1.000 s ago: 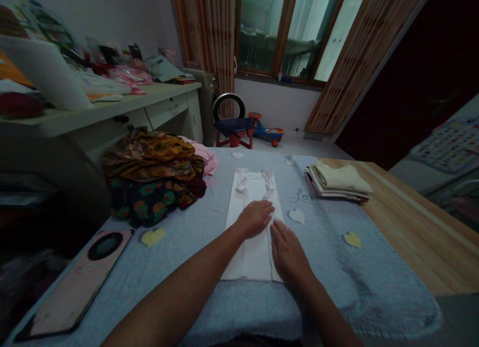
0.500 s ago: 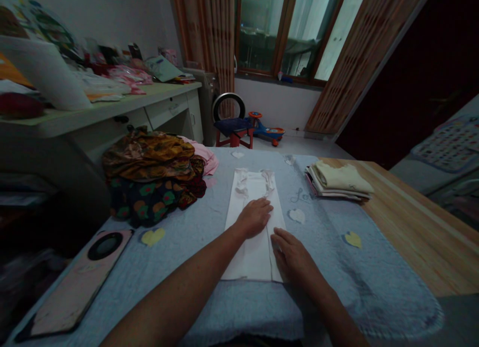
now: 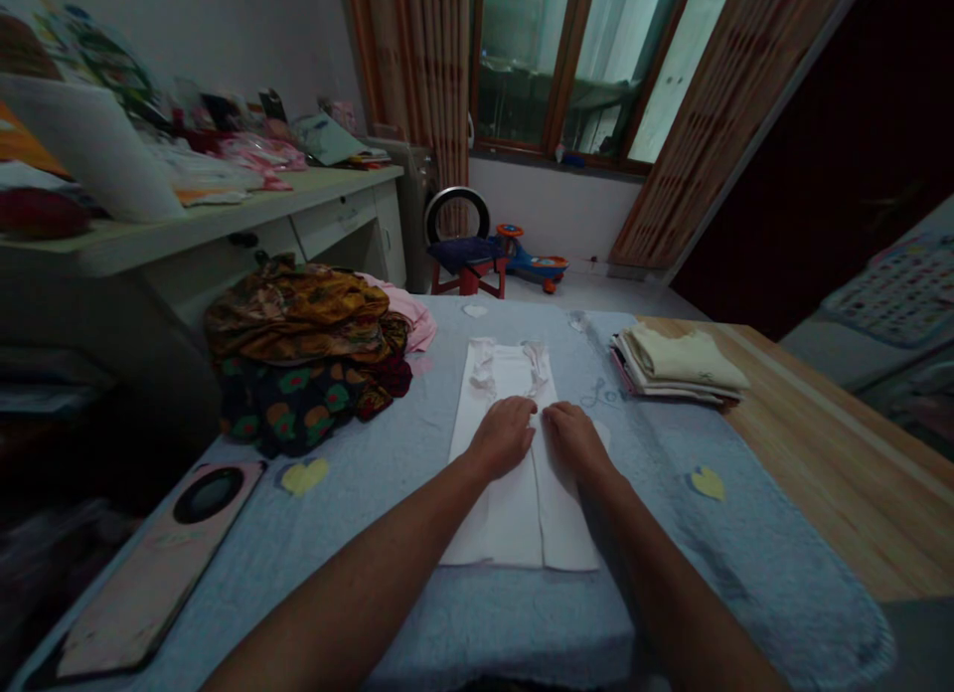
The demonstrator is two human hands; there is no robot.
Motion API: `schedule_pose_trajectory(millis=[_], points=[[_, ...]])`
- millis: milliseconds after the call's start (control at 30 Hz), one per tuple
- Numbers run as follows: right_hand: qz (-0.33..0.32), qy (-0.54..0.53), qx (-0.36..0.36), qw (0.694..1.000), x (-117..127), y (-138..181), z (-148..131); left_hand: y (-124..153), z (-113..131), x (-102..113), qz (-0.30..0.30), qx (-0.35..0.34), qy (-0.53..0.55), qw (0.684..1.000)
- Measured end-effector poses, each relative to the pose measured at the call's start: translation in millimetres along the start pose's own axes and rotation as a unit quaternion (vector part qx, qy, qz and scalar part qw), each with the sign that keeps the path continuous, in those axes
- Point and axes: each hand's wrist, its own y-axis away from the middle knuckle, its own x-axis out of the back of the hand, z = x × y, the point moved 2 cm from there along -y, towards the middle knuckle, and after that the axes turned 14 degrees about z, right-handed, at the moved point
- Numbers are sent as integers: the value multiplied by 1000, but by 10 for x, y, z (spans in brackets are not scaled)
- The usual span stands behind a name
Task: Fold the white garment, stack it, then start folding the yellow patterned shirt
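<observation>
A white garment (image 3: 507, 513) with ruffled trim near its top lies flat on a blue cloth, folded into a long narrow shape with a lengthwise fold edge down its right half. My left hand (image 3: 505, 438) rests on its middle, fingers curled together against the fabric. Close beside it, my right hand (image 3: 573, 438) is closed at the garment's right part, its fingertips pinching the white fabric near the fold. The fingers partly hide the cloth beneath them.
The blue cloth (image 3: 358, 533) covers most of the wooden table (image 3: 842, 443). At left are a heap of patterned clothes (image 3: 298, 314) and a pink phone (image 3: 149, 583). Folded clothes (image 3: 678, 364) are stacked at right. Beyond stand a stool (image 3: 468, 264) and a cluttered desk (image 3: 328, 190).
My right hand has moved forward from the garment's right edge to beside my left hand, and its fingers have closed. The garment's lower right part now spreads further right.
</observation>
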Motion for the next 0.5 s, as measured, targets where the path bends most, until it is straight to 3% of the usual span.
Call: schedule_pose_trajectory(millis=[200, 500], points=[[43, 7, 6, 999, -192, -28, 70, -35, 33, 40, -30, -14, -32, 999], [28, 3, 16, 999, -264, -210, 117, -53, 72, 68, -45, -32, -52, 997]])
